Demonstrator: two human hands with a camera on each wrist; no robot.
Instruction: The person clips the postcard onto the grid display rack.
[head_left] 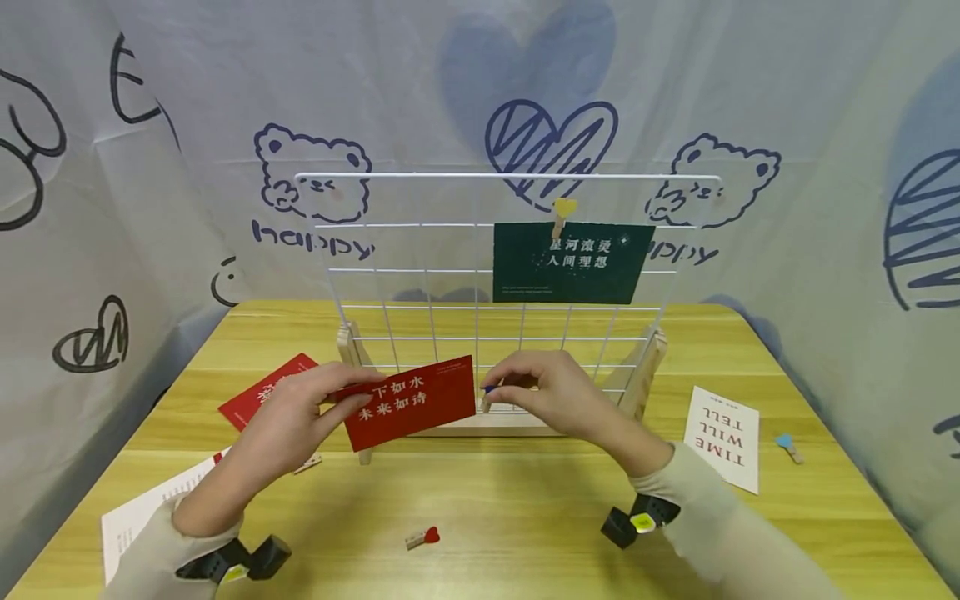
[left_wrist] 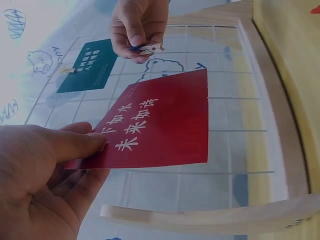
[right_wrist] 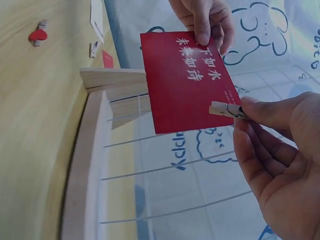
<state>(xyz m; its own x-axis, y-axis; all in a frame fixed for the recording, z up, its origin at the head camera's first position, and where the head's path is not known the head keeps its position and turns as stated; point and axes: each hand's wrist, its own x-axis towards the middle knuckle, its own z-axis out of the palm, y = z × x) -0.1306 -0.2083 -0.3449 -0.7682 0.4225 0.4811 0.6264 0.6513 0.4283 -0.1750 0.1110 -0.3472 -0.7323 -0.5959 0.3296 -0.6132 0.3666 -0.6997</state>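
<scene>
My left hand (head_left: 288,417) pinches a red card (head_left: 420,400) with white Chinese characters by its left end, thumb in front. The card stands tilted before the white wire grid (head_left: 450,308). My right hand (head_left: 558,396) pinches a small wooden clothespin (right_wrist: 227,110) between thumb and forefinger, close to the card's right edge. A bit of blue shows on the clothespin (left_wrist: 150,48) in the left wrist view. Higher on the grid hangs a dark green card (head_left: 570,271), held by a wooden clothespin with a yellow heart (head_left: 562,212).
A clothespin with a red heart (head_left: 423,537) lies in front, one with a blue heart (head_left: 789,448) at right. A white card (head_left: 723,437) lies right; another red card (head_left: 262,392) and a white card (head_left: 150,508) lie left. Wooden feet (head_left: 645,371) hold the grid.
</scene>
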